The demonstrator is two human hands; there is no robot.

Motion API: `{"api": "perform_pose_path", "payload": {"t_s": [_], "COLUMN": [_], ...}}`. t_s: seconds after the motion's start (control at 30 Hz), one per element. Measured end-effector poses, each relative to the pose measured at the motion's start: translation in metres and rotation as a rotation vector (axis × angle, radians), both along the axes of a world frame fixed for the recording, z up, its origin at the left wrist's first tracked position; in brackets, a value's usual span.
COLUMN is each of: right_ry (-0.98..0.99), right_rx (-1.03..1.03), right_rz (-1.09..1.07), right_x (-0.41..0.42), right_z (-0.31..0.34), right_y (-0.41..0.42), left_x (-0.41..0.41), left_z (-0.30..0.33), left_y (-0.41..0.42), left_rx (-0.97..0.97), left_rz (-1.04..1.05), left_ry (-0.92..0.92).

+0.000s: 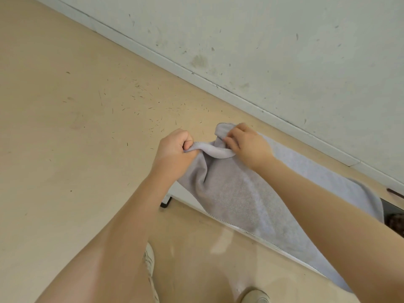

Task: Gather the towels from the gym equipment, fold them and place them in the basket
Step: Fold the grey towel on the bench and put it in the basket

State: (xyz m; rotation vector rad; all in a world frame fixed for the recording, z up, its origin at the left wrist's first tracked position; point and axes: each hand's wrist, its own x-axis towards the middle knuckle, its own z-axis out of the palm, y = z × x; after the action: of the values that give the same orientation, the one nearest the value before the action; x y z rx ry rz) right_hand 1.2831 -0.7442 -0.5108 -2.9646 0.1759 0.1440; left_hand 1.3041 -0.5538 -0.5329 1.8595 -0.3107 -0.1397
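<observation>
A light grey towel [244,193] lies spread over a white surface [178,192] that runs from the middle of the view toward the lower right. My left hand [175,149] grips the towel's top edge at its left end, fingers curled round the rolled hem. My right hand [247,145] pinches the same edge a little to the right, near the raised corner. Between the two hands the hem sags in a short loop. The towel's far end drops out of sight beyond my right forearm. No basket is in view.
Beige floor [76,138] with scattered dark specks fills the left. A scuffed pale wall [284,51] with a white skirting runs diagonally across the upper right. A black leg [166,203] holds up the white surface. My shoes [253,296] show at the bottom edge.
</observation>
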Motion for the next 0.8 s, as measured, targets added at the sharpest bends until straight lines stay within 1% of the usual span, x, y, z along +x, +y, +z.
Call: {"api": "perform_pose_path", "payload": {"t_s": [0.07, 0.1, 0.13, 0.2, 0.3, 0.33, 0.4, 0.43, 0.47, 0.5, 0.53, 0.6, 0.67, 0.7, 0.8], "right_ry": [0.019, 0.031, 0.043, 0.057, 0.054, 0.035, -0.031, -0.058, -0.079, -0.109, -0.153, -0.265, -0.38, -0.418, -0.485], "right_rx": [-0.087, -0.064, 0.002, 0.205, 0.492, 0.541, 0.554, 0.554, 0.57, 0.61, 0.689, 0.922, 1.074, 1.096, 1.118], "right_rz": [-0.217, -0.321, -0.409, -0.541, -0.602, -0.593, -0.582, -0.596, -0.625, -0.676, -0.73, -0.813, -0.858, -0.868, -0.851], "right_x": [0.003, 0.005, 0.007, 0.014, 0.023, 0.024, 0.026, 0.027, 0.028, 0.028, 0.028, 0.027, 0.021, 0.017, -0.002], "right_z": [-0.003, -0.002, 0.0, 0.005, 0.007, 0.005, 0.0, -0.001, 0.001, 0.004, 0.009, 0.022, 0.041, 0.049, 0.076], "right_y": [-0.008, -0.01, -0.011, -0.014, -0.014, -0.012, -0.009, -0.008, -0.007, -0.007, -0.007, -0.009, -0.016, -0.021, -0.038], "left_x": [0.001, 0.001, 0.0, 0.0, 0.002, 0.003, 0.002, 0.002, 0.002, 0.002, 0.002, -0.001, -0.01, -0.016, -0.034], "left_z": [-0.001, -0.001, -0.001, -0.001, -0.002, -0.004, -0.003, -0.001, 0.002, 0.008, 0.014, 0.03, 0.047, 0.056, 0.082], "left_y": [0.001, 0.001, 0.0, -0.001, -0.001, 0.0, 0.001, 0.0, 0.0, -0.001, -0.001, 0.0, -0.006, -0.013, -0.035], "left_rx": [-0.005, -0.01, -0.017, -0.019, 0.02, 0.057, 0.133, 0.135, 0.089, -0.005, -0.127, -0.347, -0.501, -0.534, -0.518], "left_rz": [-0.007, -0.037, -0.071, -0.117, -0.189, -0.216, -0.24, -0.229, -0.206, -0.189, -0.189, -0.22, -0.259, -0.274, -0.359], "left_ry": [0.027, 0.046, 0.065, 0.085, 0.127, 0.137, 0.146, 0.164, 0.214, 0.283, 0.352, 0.474, 0.541, 0.548, 0.526]}}
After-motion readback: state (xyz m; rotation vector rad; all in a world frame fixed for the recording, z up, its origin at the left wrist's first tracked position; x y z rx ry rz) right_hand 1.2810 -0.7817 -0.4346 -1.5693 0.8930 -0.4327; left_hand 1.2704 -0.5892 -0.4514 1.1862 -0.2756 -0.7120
